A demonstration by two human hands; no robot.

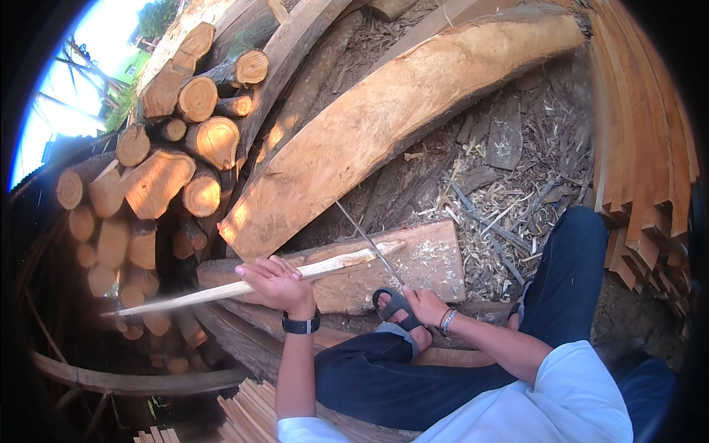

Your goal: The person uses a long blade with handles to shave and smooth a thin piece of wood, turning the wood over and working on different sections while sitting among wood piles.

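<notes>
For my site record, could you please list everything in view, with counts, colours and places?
Pale stick: one, cream, slanting across the plank
Long blade: one, grey, crossing the stick
Plank: one, brown, beneath the stick
Curved slab: one, tan, upper centre
Cut logs: many, tan-ended, stacked left
Sawn boards: many, reddish-brown, right edge
Wood strips: several, tan, bottom left
Curved pole: one, brown, lower left
Shavings: many, pale, ground right of centre
Foliage: patches, green, top left
Sandal: one clearly seen, black, lower centre
Wristband: one, black, left wrist
Bracelet: one, grey, right wrist
Shirt: one, pale blue, bottom
Trousers: one pair, dark, lower right
Left grip: one, bare, on the stick
Right grip: one, bare, holding the blade
</notes>
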